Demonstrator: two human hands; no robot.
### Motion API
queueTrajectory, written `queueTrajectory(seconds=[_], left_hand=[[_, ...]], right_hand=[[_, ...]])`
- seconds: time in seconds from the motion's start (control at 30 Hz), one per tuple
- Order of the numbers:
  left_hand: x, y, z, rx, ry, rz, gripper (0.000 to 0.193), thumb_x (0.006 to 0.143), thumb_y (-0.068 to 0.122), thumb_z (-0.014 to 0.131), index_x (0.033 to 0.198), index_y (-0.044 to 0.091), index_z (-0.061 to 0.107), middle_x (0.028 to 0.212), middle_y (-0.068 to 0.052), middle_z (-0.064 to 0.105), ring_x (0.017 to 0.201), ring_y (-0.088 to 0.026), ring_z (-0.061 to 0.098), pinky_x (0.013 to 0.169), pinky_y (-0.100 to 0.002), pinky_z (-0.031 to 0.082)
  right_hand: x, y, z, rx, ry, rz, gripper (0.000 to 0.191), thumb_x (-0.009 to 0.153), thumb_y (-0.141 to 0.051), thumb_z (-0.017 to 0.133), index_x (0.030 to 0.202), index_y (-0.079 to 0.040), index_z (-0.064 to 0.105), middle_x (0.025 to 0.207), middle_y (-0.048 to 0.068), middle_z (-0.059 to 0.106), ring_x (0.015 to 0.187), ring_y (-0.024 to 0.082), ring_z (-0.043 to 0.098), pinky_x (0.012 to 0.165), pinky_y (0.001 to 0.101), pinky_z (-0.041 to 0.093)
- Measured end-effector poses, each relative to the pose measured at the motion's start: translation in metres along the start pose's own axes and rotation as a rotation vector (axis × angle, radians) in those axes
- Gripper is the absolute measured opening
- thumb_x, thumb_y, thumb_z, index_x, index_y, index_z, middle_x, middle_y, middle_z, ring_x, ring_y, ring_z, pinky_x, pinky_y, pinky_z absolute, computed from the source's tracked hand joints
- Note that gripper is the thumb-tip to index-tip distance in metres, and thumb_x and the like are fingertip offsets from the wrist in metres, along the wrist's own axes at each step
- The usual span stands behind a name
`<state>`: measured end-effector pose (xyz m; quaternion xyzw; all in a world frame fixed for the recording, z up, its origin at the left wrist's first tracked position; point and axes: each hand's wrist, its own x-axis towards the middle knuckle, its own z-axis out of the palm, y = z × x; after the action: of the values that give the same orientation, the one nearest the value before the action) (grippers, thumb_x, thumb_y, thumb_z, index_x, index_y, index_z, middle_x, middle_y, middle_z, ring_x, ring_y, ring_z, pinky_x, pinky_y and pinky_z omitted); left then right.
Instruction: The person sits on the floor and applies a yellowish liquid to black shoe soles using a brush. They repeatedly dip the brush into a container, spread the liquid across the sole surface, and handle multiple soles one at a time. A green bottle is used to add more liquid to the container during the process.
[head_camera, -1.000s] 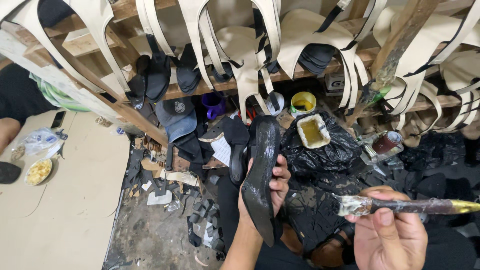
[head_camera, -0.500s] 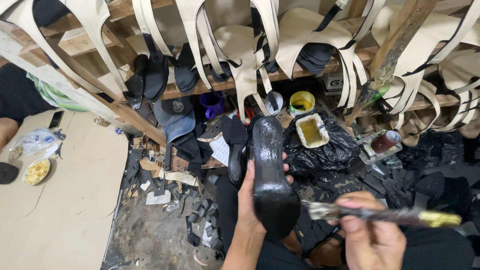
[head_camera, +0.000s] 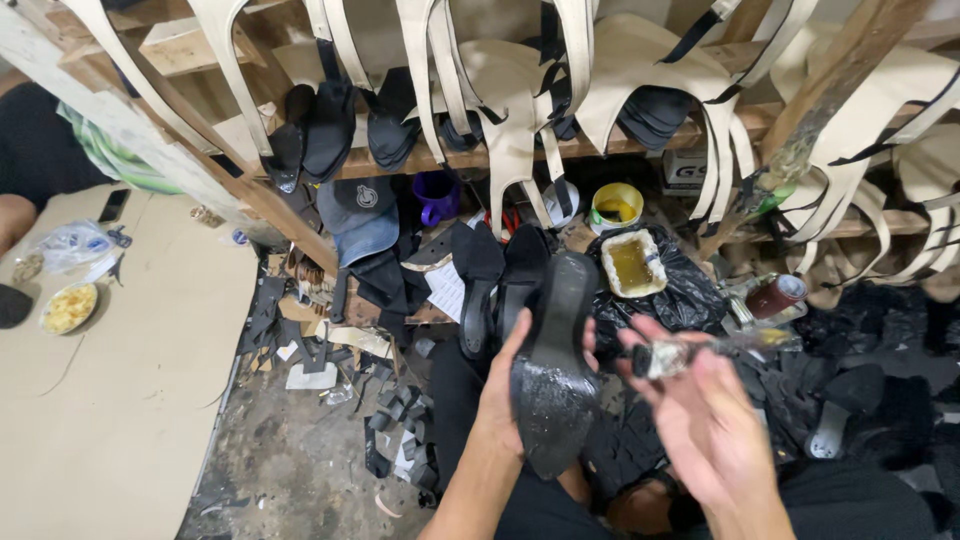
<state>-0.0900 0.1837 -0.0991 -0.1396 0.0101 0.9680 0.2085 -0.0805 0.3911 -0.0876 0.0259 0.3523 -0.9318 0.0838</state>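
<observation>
My left hand (head_camera: 503, 392) grips a black shoe sole (head_camera: 553, 372) from its left edge, bottom face up and toe end toward me, wet and shiny with glue. My right hand (head_camera: 698, 422) holds a glue brush (head_camera: 708, 350) whose bristles lie just right of the sole; the brush is blurred by motion. A rectangular tub of yellow glue (head_camera: 632, 264) sits on black plastic beyond the sole.
Two more black soles (head_camera: 496, 277) lie ahead on the floor. A wooden rack (head_camera: 470, 150) carries black soles and hanging cream straps. A yellow tin (head_camera: 615, 206), a purple mug (head_camera: 437, 196), scraps and a cardboard sheet (head_camera: 120, 400) with a food bowl (head_camera: 68, 307) surround me.
The sole has turned from edge-on to face up and now shows wet glue. My right hand has brought the brush up and left, close to the sole.
</observation>
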Motion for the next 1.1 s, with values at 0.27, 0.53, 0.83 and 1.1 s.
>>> queueTrajectory(seconds=[0.27,0.53,0.83,1.1], left_hand=[[-0.006,-0.024,-0.012,0.232,0.058,-0.106,0.064,0.106,0.054,0.050,0.127,-0.006,0.059,0.114,-0.018,0.071,0.099,-0.029,0.074,0.092,-0.043,0.062],[-0.049,-0.043,-0.041,0.480,-0.036,0.263,0.061,0.083,-0.001,0.055,0.144,-0.007,0.045,0.139,-0.018,0.062,0.122,-0.027,0.068,0.106,-0.047,0.056],[-0.100,0.055,-0.029,0.446,0.089,0.928,0.056,0.084,0.001,0.050,0.139,-0.007,0.047,0.133,-0.018,0.063,0.115,-0.031,0.065,0.102,-0.054,0.052],[-0.067,0.194,0.035,0.509,0.003,1.211,0.057,0.085,-0.006,0.047,0.142,-0.008,0.048,0.128,-0.014,0.066,0.120,-0.025,0.064,0.110,-0.047,0.048]], right_hand=[[0.042,0.021,-0.054,0.353,-0.044,0.156,0.028,0.115,-0.035,0.059,0.126,-0.009,0.062,0.127,0.020,0.061,0.116,0.034,0.056,0.104,0.0464,0.042],[0.028,-0.024,-0.003,0.158,0.033,-0.023,0.032,0.105,-0.035,0.052,0.129,-0.015,0.061,0.141,0.013,0.060,0.139,0.033,0.052,0.115,0.0552,0.037],[0.052,0.014,-0.023,0.107,-0.045,-0.010,0.031,0.107,-0.029,0.049,0.130,-0.011,0.060,0.147,0.022,0.054,0.146,0.048,0.041,0.112,0.0693,0.021],[0.072,0.057,-0.074,0.082,0.064,0.032,0.033,0.104,-0.032,0.048,0.128,-0.010,0.056,0.153,0.031,0.046,0.142,0.051,0.042,0.105,0.0704,0.028]])
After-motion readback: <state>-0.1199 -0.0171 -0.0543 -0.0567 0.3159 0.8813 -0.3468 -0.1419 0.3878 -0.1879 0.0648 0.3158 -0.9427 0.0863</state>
